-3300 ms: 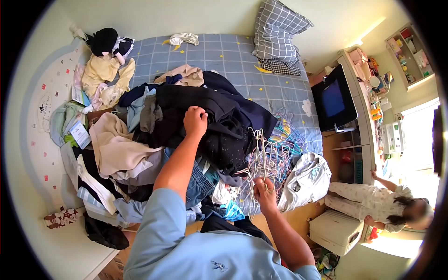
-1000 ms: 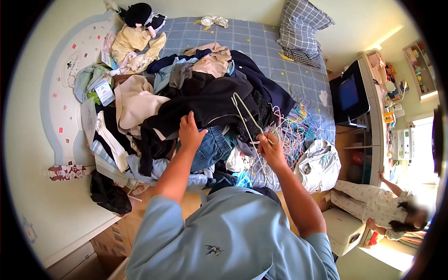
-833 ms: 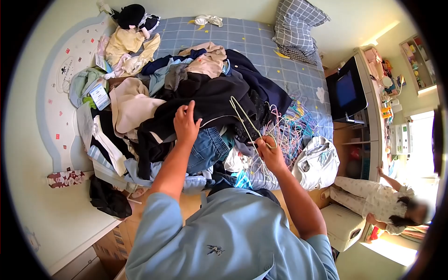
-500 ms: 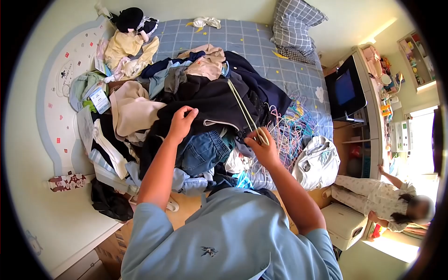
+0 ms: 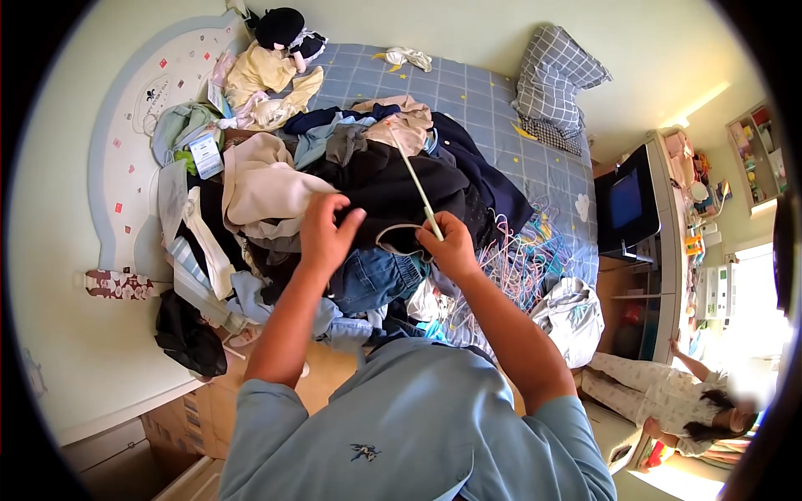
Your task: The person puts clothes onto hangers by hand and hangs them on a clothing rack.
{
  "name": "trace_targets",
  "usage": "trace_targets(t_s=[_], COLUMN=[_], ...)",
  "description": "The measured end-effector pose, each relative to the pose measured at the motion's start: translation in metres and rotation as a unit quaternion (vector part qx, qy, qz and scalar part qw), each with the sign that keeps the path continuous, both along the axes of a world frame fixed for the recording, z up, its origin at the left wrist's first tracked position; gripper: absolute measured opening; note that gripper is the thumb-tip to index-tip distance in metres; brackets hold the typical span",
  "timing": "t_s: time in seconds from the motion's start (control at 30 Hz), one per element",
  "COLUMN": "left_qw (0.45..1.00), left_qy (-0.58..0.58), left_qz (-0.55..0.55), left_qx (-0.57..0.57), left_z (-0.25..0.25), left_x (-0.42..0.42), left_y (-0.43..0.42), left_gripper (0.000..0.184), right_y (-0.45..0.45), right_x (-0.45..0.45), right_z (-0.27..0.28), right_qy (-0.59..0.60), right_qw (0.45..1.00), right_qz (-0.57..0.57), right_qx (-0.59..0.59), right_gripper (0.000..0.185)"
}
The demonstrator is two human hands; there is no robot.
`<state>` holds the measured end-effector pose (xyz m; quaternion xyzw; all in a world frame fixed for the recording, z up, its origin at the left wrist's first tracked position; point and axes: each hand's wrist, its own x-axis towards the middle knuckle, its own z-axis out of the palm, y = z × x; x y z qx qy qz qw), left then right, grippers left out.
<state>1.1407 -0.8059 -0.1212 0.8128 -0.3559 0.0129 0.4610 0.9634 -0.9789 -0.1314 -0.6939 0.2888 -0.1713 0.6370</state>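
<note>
My right hand [image 5: 449, 245] grips a pale hanger [image 5: 415, 177], seen edge-on and pointing up and left over the clothes. Its fingers also meet the light-trimmed edge of a black garment [image 5: 393, 188]. My left hand [image 5: 327, 232] is at the garment's left part, thumb and forefinger apart; whether it holds cloth is hidden. Below the garment lie blue denim shorts [image 5: 376, 280]. A cream garment [image 5: 267, 188] is left of my left hand. Many tangled hangers [image 5: 522, 263] lie to the right of my right hand.
The clothes pile covers the left half of the bed [image 5: 476, 92]. A white garment [image 5: 571, 317] lies at the bed's right corner, and checked pillows [image 5: 551, 83] at the back. A monitor [image 5: 626, 200] and desk are at the right; a person [image 5: 660, 392] is beyond.
The hanger has turned from a visible open loop to edge-on, and my right hand has moved left to the black garment's trimmed edge. Both hands are closer together. The view has shifted.
</note>
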Motion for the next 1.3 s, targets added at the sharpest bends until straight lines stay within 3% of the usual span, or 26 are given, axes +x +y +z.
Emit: trace_targets(t_s=[0.07,0.13,0.27,0.3,0.47,0.53,0.6,0.7,0.83,0.93,0.97,1.0,1.07,1.17,1.3], left_qw=[0.993,0.989,0.998,0.997,0.991,0.985,0.986,0.969,0.952,0.952,0.952,0.952,0.951,0.948,0.954], left_qy=[0.055,-0.018,-0.047,-0.045,-0.069,-0.113,-0.005,0.031,0.105,0.082,0.079,0.074,0.071,0.079,0.037], left_qz=[-0.101,-0.141,-0.037,-0.014,0.030,0.058,0.031,0.012,-0.011,-0.037,-0.043,-0.050,-0.051,-0.032,-0.006], left_qx=[-0.010,0.028,-0.033,-0.055,-0.114,-0.113,-0.167,-0.246,-0.287,-0.292,-0.292,-0.292,-0.296,-0.306,-0.298], left_z=[0.008,0.004,-0.034,-0.031,-0.017,0.001,0.014,0.039,0.088,0.128,0.137,0.146,0.161,0.183,0.217], left_x=[-0.035,-0.063,-0.077,-0.080,-0.100,-0.119,-0.142,-0.180,-0.237,-0.283,-0.298,-0.310,-0.328,-0.336,-0.321], left_y=[-0.001,-0.004,-0.004,-0.003,0.030,0.047,0.064,0.077,0.083,0.076,0.073,0.070,0.073,0.090,0.122], left_gripper=[0.041,0.045,0.036,0.036,0.048,0.043,0.030,0.029,0.028,0.020,0.020,0.021,0.021,0.023,0.031], right_y=[0.006,0.012,0.023,0.029,0.047,0.054,0.064,0.081,0.101,0.112,0.118,0.125,0.134,0.129,0.112], right_x=[0.001,-0.001,-0.021,-0.029,-0.071,-0.091,-0.113,-0.149,-0.198,-0.228,-0.234,-0.242,-0.253,-0.266,-0.283], right_z=[0.003,0.004,0.016,0.030,0.038,0.052,0.063,0.081,0.101,0.098,0.099,0.096,0.092,0.083,0.125], right_qy=[-0.007,0.001,-0.007,0.016,-0.029,-0.037,-0.062,-0.090,-0.142,-0.183,-0.197,-0.163,-0.137,-0.147,-0.218], right_qw=[1.000,0.999,0.998,1.000,0.998,0.997,0.992,0.982,0.979,0.971,0.967,0.976,0.981,0.985,0.974], right_qz=[0.001,-0.001,0.027,0.022,0.045,0.065,0.099,0.137,0.149,0.154,0.124,0.123,0.074,0.064,0.055], right_qx=[-0.016,-0.039,-0.047,0.002,-0.030,-0.002,0.047,0.091,0.012,-0.010,-0.104,-0.075,-0.113,-0.072,-0.023], right_gripper=[0.015,0.016,0.016,0.018,0.017,0.016,0.020,0.019,0.020,0.031,0.042,0.043,0.037,0.028,0.021])
